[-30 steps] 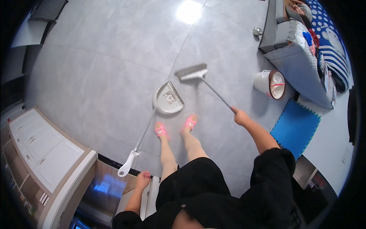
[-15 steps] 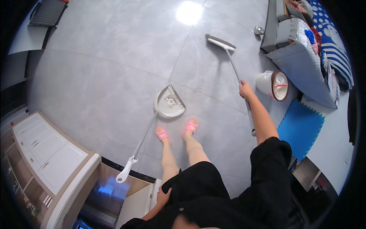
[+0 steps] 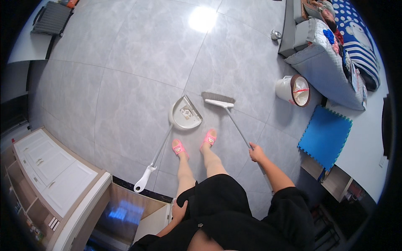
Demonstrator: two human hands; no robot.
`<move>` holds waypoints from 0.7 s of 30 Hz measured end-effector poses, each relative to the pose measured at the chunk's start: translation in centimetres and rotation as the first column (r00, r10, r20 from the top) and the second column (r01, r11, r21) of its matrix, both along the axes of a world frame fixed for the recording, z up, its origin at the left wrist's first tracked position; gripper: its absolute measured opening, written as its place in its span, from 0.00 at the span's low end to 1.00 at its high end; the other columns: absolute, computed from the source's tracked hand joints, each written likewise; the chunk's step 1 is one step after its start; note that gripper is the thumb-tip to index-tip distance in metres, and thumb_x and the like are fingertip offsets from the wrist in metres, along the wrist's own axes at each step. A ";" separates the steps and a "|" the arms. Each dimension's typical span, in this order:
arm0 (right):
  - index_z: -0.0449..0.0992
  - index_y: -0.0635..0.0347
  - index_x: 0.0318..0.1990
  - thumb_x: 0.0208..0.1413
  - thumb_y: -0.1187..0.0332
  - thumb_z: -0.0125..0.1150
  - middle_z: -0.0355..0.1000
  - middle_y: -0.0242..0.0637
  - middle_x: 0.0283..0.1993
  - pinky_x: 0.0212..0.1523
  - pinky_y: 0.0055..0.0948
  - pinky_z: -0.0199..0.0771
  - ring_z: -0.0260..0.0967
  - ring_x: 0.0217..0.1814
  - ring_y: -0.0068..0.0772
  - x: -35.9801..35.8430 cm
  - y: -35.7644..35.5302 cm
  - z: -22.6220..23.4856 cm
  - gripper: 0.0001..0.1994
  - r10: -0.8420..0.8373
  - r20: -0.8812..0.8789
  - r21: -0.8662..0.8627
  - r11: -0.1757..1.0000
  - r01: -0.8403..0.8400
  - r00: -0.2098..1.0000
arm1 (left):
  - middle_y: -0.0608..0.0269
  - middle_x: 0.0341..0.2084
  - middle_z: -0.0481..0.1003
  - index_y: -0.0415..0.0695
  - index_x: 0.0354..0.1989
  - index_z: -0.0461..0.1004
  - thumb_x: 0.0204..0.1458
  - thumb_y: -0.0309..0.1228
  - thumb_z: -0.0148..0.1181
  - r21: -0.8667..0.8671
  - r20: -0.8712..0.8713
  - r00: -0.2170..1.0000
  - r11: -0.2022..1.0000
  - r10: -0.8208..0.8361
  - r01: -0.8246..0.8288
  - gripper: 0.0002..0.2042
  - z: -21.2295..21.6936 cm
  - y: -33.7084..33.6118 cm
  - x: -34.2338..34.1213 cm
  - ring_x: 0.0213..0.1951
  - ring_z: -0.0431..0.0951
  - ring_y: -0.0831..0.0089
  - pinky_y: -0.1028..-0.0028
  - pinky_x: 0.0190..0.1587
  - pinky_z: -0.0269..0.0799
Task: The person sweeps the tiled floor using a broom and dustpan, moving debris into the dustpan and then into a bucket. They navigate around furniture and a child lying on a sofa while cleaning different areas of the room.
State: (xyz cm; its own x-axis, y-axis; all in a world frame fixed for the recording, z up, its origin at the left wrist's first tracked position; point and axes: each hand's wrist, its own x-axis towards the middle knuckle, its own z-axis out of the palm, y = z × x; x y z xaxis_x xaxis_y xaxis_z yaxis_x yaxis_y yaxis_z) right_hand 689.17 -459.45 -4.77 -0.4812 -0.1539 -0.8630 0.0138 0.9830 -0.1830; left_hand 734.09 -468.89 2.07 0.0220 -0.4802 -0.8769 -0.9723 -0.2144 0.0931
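My right hand (image 3: pixel 257 153) is closed round the grey handle of a broom (image 3: pixel 219 101) with a white head and grey bristles. The broom head is low over the floor, just right of the dustpan and in front of my feet. A long-handled, pale dustpan (image 3: pixel 176 119) lies on the tiles, some light-coloured scraps (image 3: pixel 186 112) in its pan. Its white grip (image 3: pixel 144 180) leans toward the lower left, and neither hand touches it. My left hand (image 3: pixel 179 212) rests against my black shorts, fingers apart, and appears to hold nothing.
A white bin (image 3: pixel 285 88) with a brown rim and a bag stands at right, near a blue foam mat (image 3: pixel 328 134). Behind it is a sofa (image 3: pixel 320 62) with a person on it. A small silver object (image 3: pixel 275 35) sits by the sofa. White cabinets (image 3: pixel 50 163) stand at left.
My right hand has drawn the broom toward me and to the left, bringing its head from the far right to beside the dustpan. The dustpan stays in place; my left hand remains at my shorts.
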 end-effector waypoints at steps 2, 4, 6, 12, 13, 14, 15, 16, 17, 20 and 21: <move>0.62 0.58 0.50 0.46 0.69 0.47 0.68 0.45 0.19 0.20 0.31 0.68 0.65 0.14 0.33 -0.4 -0.3 2.1 0.20 -0.140 0.068 0.030 0.990 0.138 0.988 | 0.39 0.38 0.65 0.35 0.46 0.58 0.37 0.51 0.55 -0.014 0.006 0.999 0.999 0.031 -0.031 0.34 -0.1 0.1 0.7 0.41 0.65 0.47 0.61 0.44 0.60; 0.61 0.56 0.50 0.46 0.69 0.47 0.66 0.41 0.17 0.18 0.29 0.67 0.63 0.13 0.30 -1.4 0.5 0.6 0.20 0.057 -0.123 -0.171 0.982 -0.077 0.991 | 0.39 0.38 0.65 0.35 0.46 0.58 0.37 0.51 0.55 -0.018 -0.031 0.998 0.999 0.050 -0.051 0.34 0.0 0.0 1.2 0.41 0.65 0.47 0.61 0.45 0.60; 0.61 0.55 0.51 0.47 0.69 0.46 0.65 0.37 0.16 0.16 0.27 0.65 0.61 0.12 0.26 -2.2 -2.1 0.2 0.20 0.060 -0.133 -0.247 0.965 -0.092 0.989 | 0.39 0.38 0.65 0.35 0.47 0.57 0.37 0.50 0.55 -0.017 0.011 0.999 0.999 0.033 -0.033 0.34 0.2 -0.1 1.1 0.42 0.65 0.48 0.62 0.45 0.60; 0.58 0.50 0.53 0.49 0.68 0.42 0.62 0.35 0.14 0.11 0.25 0.60 0.58 0.10 0.24 -9.2 -15.4 -8.1 0.21 -0.118 -0.044 -0.280 0.955 0.101 0.992 | 0.40 0.38 0.65 0.36 0.47 0.57 0.37 0.49 0.55 0.014 0.105 0.994 1.000 -0.007 0.006 0.33 1.3 -0.6 0.5 0.42 0.64 0.49 0.62 0.46 0.59; 0.59 0.52 0.52 0.48 0.69 0.42 0.64 0.37 0.15 0.13 0.26 0.62 0.60 0.12 0.27 -8.8 -16.0 -8.1 0.20 -0.059 -0.086 -0.244 0.969 0.036 0.995 | 0.40 0.38 0.65 0.36 0.47 0.58 0.38 0.48 0.55 0.008 0.106 0.994 1.000 0.010 -0.011 0.32 1.4 -0.7 0.3 0.42 0.64 0.49 0.62 0.46 0.59; 0.60 0.54 0.52 0.47 0.69 0.42 0.66 0.40 0.17 0.16 0.28 0.64 0.62 0.13 0.30 -8.5 -16.4 -8.0 0.20 -0.003 -0.126 -0.204 0.979 -0.024 0.992 | 0.40 0.38 0.65 0.36 0.47 0.58 0.38 0.48 0.55 0.006 0.078 0.996 0.999 0.036 -0.036 0.32 0.8 -0.2 0.8 0.42 0.64 0.49 0.62 0.46 0.59; 0.61 0.56 0.51 0.46 0.70 0.42 0.68 0.42 0.19 0.19 0.30 0.66 0.65 0.15 0.33 -8.0 -16.4 -7.8 0.20 0.050 -0.160 -0.158 0.984 -0.076 0.986 | 0.40 0.38 0.65 0.36 0.47 0.58 0.38 0.48 0.54 0.008 0.054 0.997 0.998 0.055 -0.055 0.32 0.2 0.5 1.9 0.42 0.64 0.49 0.62 0.46 0.59; 0.62 0.56 0.50 0.45 0.69 0.42 0.69 0.44 0.21 0.23 0.31 0.67 0.66 0.17 0.35 -7.0 -13.9 -9.3 0.20 0.107 -0.196 -0.131 0.982 -0.134 0.975 | 0.40 0.38 0.65 0.36 0.47 0.58 0.38 0.48 0.54 0.018 0.018 0.997 0.997 0.069 -0.069 0.32 -0.1 0.8 2.6 0.42 0.64 0.49 0.62 0.46 0.59; 0.63 0.56 0.49 0.45 0.69 0.43 0.70 0.47 0.24 0.27 0.33 0.68 0.68 0.20 0.38 -5.9 -10.7 -10.6 0.20 0.170 -0.235 -0.100 0.975 -0.198 0.957 | 0.41 0.37 0.65 0.36 0.46 0.58 0.38 0.47 0.54 0.028 0.015 0.998 0.997 0.069 -0.069 0.31 -0.1 0.8 2.5 0.41 0.65 0.49 0.62 0.45 0.59; 0.63 0.54 0.49 0.44 0.69 0.44 0.70 0.48 0.26 0.30 0.33 0.67 0.68 0.21 0.39 -0.5 -4.4 -7.3 0.20 0.148 -0.108 -0.032 0.988 -0.152 0.983 | 0.41 0.36 0.66 0.35 0.44 0.60 0.38 0.46 0.55 0.057 -0.045 0.993 0.993 0.109 -0.106 0.29 -1.1 1.0 4.0 0.40 0.66 0.50 0.62 0.44 0.61; 0.63 0.53 0.49 0.44 0.69 0.44 0.70 0.48 0.26 0.29 0.33 0.68 0.68 0.20 0.37 0.5 -2.2 -6.4 0.20 0.182 -0.109 -0.016 0.983 -0.184 0.977 | 0.41 0.35 0.66 0.35 0.43 0.61 0.38 0.44 0.55 0.041 -0.077 0.997 0.999 0.028 -0.025 0.28 -2.2 0.4 4.4 0.39 0.66 0.51 0.63 0.43 0.61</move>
State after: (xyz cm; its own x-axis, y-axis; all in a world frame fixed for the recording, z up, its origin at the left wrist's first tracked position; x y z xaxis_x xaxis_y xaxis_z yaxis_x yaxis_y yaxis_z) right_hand 689.65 -461.62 -11.16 -0.5318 -0.2692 -0.8029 -0.1867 0.9621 -0.1988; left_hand 738.49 -468.52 -0.10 -0.0346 -0.4453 -0.8947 -0.9563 -0.2452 0.1590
